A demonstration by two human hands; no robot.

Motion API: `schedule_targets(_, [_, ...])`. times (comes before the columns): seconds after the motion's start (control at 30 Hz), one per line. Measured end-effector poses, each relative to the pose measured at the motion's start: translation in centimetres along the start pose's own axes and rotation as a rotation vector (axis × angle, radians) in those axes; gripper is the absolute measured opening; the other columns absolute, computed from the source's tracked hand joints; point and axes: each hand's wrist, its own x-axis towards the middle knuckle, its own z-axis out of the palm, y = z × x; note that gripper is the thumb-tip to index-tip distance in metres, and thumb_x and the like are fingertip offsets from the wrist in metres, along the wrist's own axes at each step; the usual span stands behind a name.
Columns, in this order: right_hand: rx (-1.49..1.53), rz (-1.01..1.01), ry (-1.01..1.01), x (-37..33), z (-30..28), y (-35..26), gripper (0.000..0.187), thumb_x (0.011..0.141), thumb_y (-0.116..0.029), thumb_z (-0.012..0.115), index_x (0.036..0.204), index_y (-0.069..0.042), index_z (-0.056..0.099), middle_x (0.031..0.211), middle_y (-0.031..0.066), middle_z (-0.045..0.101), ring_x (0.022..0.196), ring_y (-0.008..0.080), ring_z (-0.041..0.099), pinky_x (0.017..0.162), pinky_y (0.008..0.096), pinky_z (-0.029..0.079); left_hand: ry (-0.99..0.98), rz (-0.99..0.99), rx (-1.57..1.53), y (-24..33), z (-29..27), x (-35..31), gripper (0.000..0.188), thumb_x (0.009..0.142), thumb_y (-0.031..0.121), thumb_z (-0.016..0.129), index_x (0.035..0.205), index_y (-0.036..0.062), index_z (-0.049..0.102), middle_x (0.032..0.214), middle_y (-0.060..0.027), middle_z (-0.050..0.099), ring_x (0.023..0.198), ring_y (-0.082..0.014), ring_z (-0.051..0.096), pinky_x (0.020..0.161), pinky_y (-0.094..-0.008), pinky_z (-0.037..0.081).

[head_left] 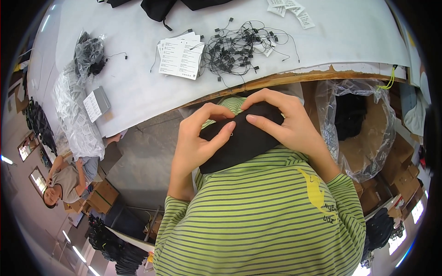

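A piece of black cloth [246,142] rests against my front, just below the table edge; its full shape is hidden. My left hand [199,131] is curled at its upper left edge, thumb and fingers bent in a pinch on it. From the other side my right hand [282,112] grips the same cloth, thumb on top and fingers over the far edge. The two thumb tips are a short way apart. On the table beyond lie a fanned stack of white printed cards [180,57] and a tangle of black tag strings [239,48].
Clear plastic bags of white labels [76,115] lie on the table's left, beside a small card stack [96,105]. Black garments [179,5] are at the far edge. To the right stands a plastic-lined carton [368,129]. A person [69,181] sits at far left.
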Motion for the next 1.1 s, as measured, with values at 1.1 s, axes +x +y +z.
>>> schedule_targets(1.1, [0.024, -0.088, 0.028, -0.6, 1.1, 0.6, 0.013, 0.079, -0.009, 0.07, 0.088, -0.002, 0.063, 0.084, 0.0066, 0.063, 0.078, 0.0195, 0.061, 0.071, 0.028, 0.046, -0.011, 0.049, -0.142, -0.8, 0.6, -0.6, 0.011, 0.068, -0.004, 0.059, 0.08, -0.0029, 0.06, 0.077, -0.0085, 0.061, 0.069, -0.0163, 0.058, 0.064, -0.0256, 0.044])
